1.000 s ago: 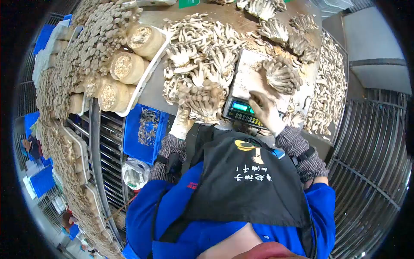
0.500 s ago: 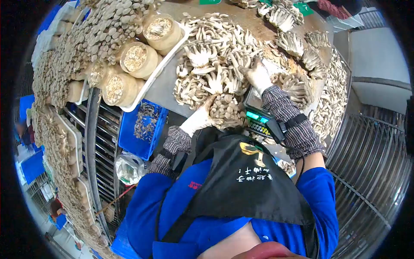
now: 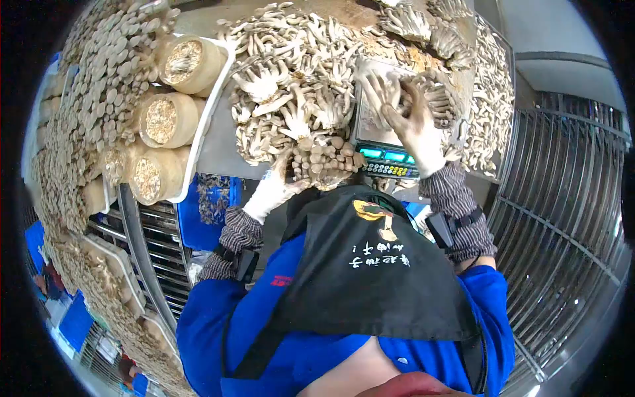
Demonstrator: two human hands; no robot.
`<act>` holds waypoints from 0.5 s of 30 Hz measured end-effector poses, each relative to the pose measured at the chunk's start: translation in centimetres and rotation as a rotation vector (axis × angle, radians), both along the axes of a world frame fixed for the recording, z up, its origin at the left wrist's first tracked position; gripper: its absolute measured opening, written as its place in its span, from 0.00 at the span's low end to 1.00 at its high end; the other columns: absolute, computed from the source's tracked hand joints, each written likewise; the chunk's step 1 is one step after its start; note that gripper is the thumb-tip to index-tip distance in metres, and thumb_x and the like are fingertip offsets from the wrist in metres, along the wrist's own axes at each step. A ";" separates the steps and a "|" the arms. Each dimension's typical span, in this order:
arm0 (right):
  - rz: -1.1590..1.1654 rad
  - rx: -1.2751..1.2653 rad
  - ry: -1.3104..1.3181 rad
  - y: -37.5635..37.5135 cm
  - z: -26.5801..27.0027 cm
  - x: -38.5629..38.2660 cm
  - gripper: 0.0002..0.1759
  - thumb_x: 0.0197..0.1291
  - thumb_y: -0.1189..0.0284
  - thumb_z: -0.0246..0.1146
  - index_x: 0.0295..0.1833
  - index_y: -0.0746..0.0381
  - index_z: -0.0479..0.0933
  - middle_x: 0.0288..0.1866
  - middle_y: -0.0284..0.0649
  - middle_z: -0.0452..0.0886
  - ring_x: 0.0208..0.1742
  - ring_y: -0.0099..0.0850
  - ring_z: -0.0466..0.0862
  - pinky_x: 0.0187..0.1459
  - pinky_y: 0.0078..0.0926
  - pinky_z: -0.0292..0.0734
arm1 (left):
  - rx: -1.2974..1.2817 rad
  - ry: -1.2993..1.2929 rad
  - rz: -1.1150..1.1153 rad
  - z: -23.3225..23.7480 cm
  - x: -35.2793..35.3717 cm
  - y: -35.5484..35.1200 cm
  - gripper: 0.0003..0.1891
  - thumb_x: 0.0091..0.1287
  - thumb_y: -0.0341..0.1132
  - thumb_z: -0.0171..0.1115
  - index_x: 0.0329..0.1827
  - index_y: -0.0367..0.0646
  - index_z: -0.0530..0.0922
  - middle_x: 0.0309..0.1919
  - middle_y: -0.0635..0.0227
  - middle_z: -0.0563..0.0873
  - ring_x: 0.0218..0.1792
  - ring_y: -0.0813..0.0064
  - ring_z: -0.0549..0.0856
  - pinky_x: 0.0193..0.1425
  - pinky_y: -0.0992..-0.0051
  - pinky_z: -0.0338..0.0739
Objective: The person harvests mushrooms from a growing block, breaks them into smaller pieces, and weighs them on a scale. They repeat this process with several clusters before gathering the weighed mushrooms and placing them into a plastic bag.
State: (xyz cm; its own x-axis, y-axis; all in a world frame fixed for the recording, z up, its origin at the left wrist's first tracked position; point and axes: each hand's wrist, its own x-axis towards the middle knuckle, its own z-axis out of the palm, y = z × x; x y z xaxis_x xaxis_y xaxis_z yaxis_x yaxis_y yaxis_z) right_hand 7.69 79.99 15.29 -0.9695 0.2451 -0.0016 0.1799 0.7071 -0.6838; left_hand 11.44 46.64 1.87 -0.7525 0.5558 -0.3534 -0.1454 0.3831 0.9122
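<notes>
Left hand round mushroom clump; right hand spread over scale; blue bin, apparently scraps inside

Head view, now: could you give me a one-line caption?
Left hand on a mushroom cluster, right hand over a digital scale.

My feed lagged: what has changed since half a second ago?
The white-gloved right hand moved rightward from the pale mushroom pile to over the metal-topped digital scale, blurred pale stems at its fingers, grip unclear. The white-gloved left hand still holds the grey-brown mushroom cluster.
</notes>
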 end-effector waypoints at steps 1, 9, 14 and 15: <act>0.001 0.003 0.040 0.0 0.5 1.3 0.39 0.57 0.66 0.70 0.70 0.72 0.63 0.62 0.60 0.76 0.62 0.47 0.79 0.61 0.39 0.75 | 0.013 -0.011 -0.010 0.4 0.0 -0.1 0.51 0.56 0.46 0.77 0.76 0.33 0.54 0.69 0.51 0.70 0.70 0.60 0.71 0.74 0.64 0.64; 0.077 0.275 -0.075 2.0 -2.7 6.6 0.43 0.61 0.65 0.69 0.76 0.66 0.55 0.66 0.58 0.72 0.66 0.49 0.74 0.64 0.38 0.72 | 0.251 -0.457 0.066 3.4 -1.0 -0.8 0.42 0.66 0.31 0.68 0.78 0.35 0.52 0.70 0.55 0.69 0.65 0.69 0.75 0.68 0.71 0.71; -0.121 0.008 -0.074 3.9 -3.4 9.8 0.38 0.63 0.65 0.67 0.74 0.67 0.61 0.65 0.55 0.74 0.57 0.40 0.80 0.57 0.32 0.76 | -0.150 -0.120 0.044 3.6 -0.7 -2.3 0.31 0.66 0.42 0.69 0.66 0.30 0.72 0.44 0.58 0.88 0.46 0.75 0.84 0.53 0.75 0.78; -0.174 -0.121 -0.062 4.1 -3.3 11.0 0.37 0.64 0.66 0.67 0.74 0.67 0.61 0.65 0.53 0.75 0.53 0.36 0.82 0.54 0.31 0.77 | -0.156 -0.116 0.038 3.2 -0.6 -2.6 0.31 0.66 0.42 0.69 0.66 0.30 0.72 0.44 0.58 0.88 0.46 0.75 0.84 0.53 0.75 0.78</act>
State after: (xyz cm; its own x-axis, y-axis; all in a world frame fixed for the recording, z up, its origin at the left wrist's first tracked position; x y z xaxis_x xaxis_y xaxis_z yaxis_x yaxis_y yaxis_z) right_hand 18.67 84.13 12.01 -0.9095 0.4035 -0.0999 0.3370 0.5752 -0.7453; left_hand 10.81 44.02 5.11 -0.7208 0.4597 -0.5188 -0.2634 0.5107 0.8184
